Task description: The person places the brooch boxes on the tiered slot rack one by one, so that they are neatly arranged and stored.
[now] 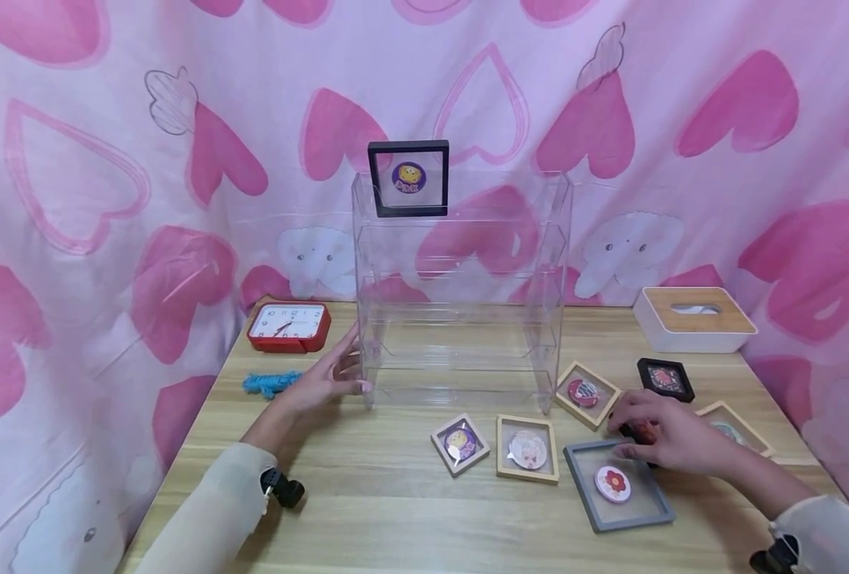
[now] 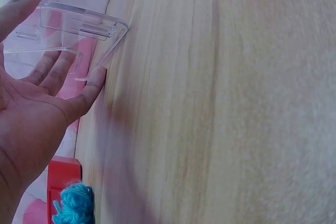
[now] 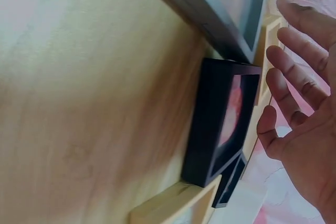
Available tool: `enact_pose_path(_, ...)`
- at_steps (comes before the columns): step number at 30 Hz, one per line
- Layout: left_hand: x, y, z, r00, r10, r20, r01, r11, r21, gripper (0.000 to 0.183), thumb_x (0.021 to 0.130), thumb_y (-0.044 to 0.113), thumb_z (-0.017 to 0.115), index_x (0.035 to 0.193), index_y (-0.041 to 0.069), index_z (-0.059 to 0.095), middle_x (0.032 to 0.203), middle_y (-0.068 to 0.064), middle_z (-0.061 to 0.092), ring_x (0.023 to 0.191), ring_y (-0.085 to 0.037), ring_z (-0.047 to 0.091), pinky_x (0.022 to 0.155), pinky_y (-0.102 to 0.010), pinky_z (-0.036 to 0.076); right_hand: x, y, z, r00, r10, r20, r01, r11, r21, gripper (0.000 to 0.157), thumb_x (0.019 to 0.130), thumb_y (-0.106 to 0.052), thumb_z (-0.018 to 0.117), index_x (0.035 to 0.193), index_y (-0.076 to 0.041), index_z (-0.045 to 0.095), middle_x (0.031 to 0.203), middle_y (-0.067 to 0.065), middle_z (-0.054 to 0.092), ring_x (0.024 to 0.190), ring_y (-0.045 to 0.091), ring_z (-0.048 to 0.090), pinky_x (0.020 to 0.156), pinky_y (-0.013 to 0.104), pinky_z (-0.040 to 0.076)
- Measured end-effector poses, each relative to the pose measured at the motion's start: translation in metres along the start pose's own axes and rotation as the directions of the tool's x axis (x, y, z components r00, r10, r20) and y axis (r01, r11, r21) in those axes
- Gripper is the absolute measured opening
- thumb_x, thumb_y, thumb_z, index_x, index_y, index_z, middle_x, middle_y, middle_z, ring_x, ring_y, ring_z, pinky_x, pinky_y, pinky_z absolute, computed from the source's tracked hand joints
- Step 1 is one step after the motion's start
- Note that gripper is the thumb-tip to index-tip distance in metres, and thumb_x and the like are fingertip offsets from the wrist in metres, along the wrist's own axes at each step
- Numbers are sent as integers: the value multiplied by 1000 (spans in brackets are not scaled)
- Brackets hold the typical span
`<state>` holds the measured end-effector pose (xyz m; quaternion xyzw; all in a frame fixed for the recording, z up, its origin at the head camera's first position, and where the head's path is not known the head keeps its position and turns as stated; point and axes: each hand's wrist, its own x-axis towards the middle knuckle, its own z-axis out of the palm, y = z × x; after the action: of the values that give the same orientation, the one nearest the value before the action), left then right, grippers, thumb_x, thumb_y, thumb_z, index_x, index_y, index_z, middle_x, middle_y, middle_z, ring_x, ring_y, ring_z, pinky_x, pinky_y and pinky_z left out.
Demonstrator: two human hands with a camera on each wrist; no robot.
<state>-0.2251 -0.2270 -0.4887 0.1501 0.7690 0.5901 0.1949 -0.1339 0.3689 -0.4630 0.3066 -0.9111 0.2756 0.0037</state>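
Observation:
A clear acrylic tiered rack (image 1: pixel 457 396) stands mid-table. My left hand (image 1: pixel 324 381) is at its left side, fingers spread and fairly straight, fingertips right at the rack's edge. A black square frame (image 1: pixel 410 206) with a purple badge leans upright on the top tier. My right hand (image 1: pixel 671 437) hovers above another black frame (image 3: pixel 202 124), mostly covered by it in the head view. The right wrist view shows its fingers loosely bent with nothing between them. Beside it lie a grey frame (image 1: pixel 587 496) with a flower badge and a wooden frame (image 1: pixel 573 408).
Two small frames, one pale (image 1: pixel 444 450) and one wooden (image 1: pixel 528 476), lie before the rack. At right are a black frame (image 1: pixel 684 390), a wooden frame (image 1: pixel 751 433) and a tissue box (image 1: pixel 697 341). A red clock (image 1: pixel 288 344) and blue yarn (image 1: pixel 269 384) sit at left.

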Motion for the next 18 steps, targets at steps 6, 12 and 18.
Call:
enact_pose_path(6,0,1,0,1000,-17,7,18,1000,-15,112,100,14,80,169,66,8,186,-8,19,169,-48,24,130,-80,25,-5,6,7,999,-31,-32,30,999,-28,37,74,-8,101,93,-34,83,101,-15,65,92,2,53,67,24,44)
enact_pose_path(12,-1,2,0,1000,-22,6,22,1000,-17,112,99,18,82,169,67,9,186,-8,19,170,-48,22,130,-81,21,-6,11,13,997,-38,-66,34,998,-49,39,73,-6,101,93,-34,83,101,-16,64,94,1,54,71,24,47)
enact_pose_path(18,-1,0,-1,1000,-28,11,28,1000,-6,112,100,17,82,169,66,8,187,-7,17,170,-48,21,130,-82,21,-4,14,22,992,-86,-96,75,991,-112,32,72,-6,101,90,-29,87,97,-15,56,94,-1,43,70,18,37)
